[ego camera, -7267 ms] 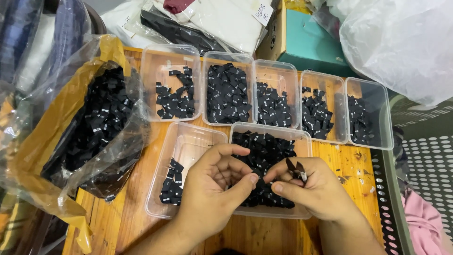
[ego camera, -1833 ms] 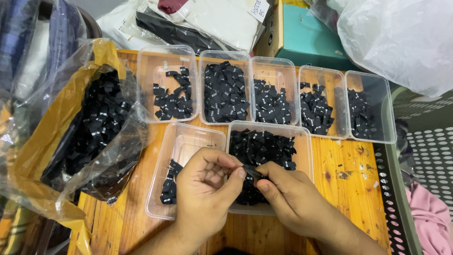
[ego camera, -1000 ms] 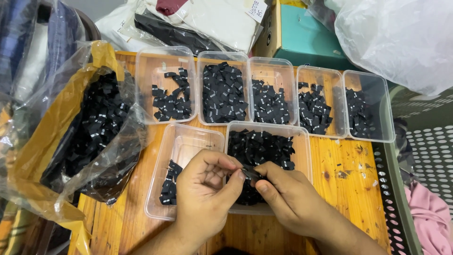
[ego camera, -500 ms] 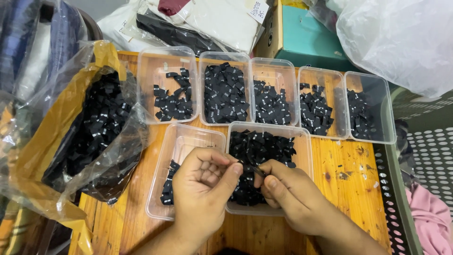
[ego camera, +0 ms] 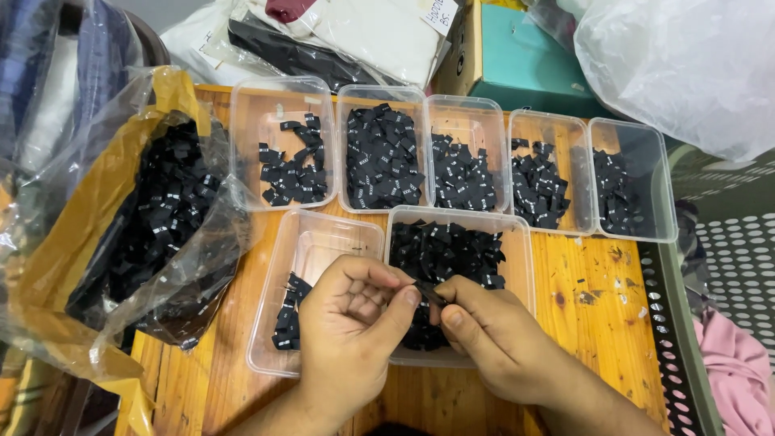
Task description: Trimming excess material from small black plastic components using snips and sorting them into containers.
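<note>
My left hand (ego camera: 351, 327) and my right hand (ego camera: 484, 335) meet over the near edge of a clear plastic tub (ego camera: 521, 242) heaped with small black fabric labels (ego camera: 448, 250). Between the fingertips of both hands sits one small black label (ego camera: 428, 292), pinched from each side. Just left of my left hand stands another clear tub (ego camera: 315, 242) holding a small stack of black labels (ego camera: 286, 319) at its near end.
Several clear tubs (ego camera: 654, 178) with black labels line the back of the wooden table (ego camera: 597, 323). A yellow and clear plastic bag (ego camera: 97, 266) full of labels lies at left. A teal box (ego camera: 525, 73), folded cloth and a large clear bag sit behind; a perforated grey basket (ego camera: 726, 274) stands at right.
Seven seconds ago my hands were slightly apart, the right one holding labels. They have since come together on one label and stay nearly still over the last second.
</note>
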